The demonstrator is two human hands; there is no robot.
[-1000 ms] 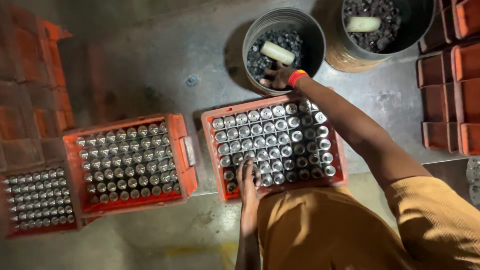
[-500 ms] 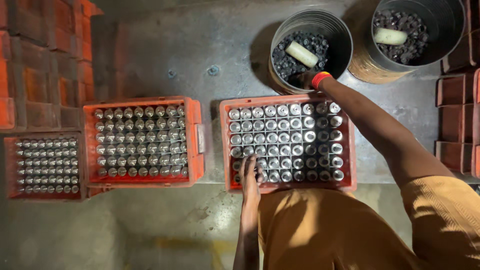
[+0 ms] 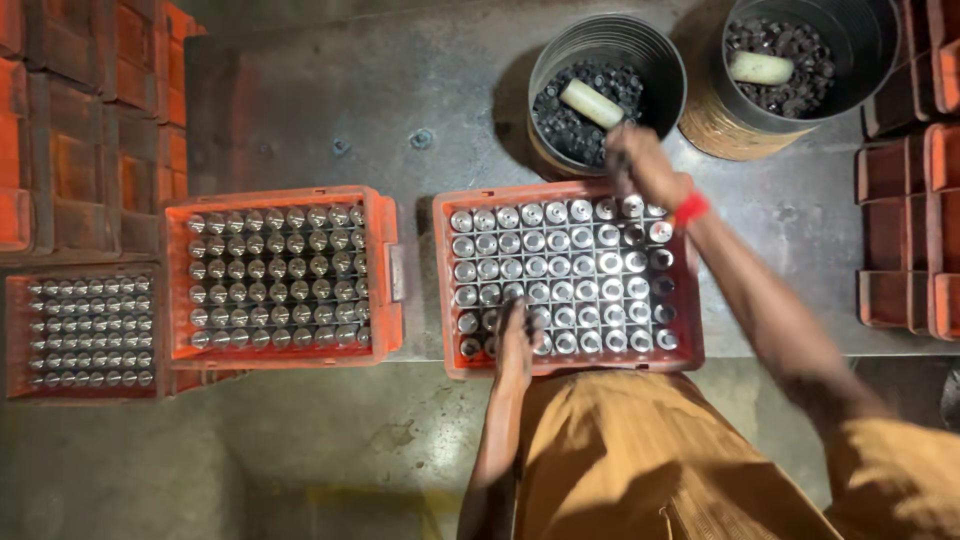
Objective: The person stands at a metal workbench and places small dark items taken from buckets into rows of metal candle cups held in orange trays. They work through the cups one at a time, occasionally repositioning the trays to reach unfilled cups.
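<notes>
Head view, looking straight down: an orange crate [image 3: 445, 290] filled with rows of upright shiny metal cylinders [image 3: 560, 270] sits on the grey tabletop [image 3: 330, 110], its long axis running left to right across the picture and its near edge at the tabletop's front edge. The cylinders stand on end, their round tops facing the camera. The left hand [image 3: 517, 335] lies flat on the cylinders in the crate's near left part, fingers stretched and together, pointing away from the person; it clasps nothing that can be seen. The right hand [image 3: 640, 165], with a red band [image 3: 690, 210] at the wrist, is at the crate's far right corner, just by the rim of a dark round bucket [image 3: 650, 60]; it is blurred, its fingers are curled, and I cannot tell whether they grip anything. The bucket holds small dark pieces and a pale cylinder [image 3: 592, 103] lying slantwise, its long axis running from upper left to lower right. A second bucket [image 3: 870, 50] to the right holds the same kind of pieces and another pale cylinder [image 3: 762, 68] lying nearly crosswise. A second full crate [image 3: 385, 270] stands just left of the first, a third [image 3: 15, 340] lower and farther left. Empty orange crates [image 3: 910, 230] are stacked at the right edge.
</notes>
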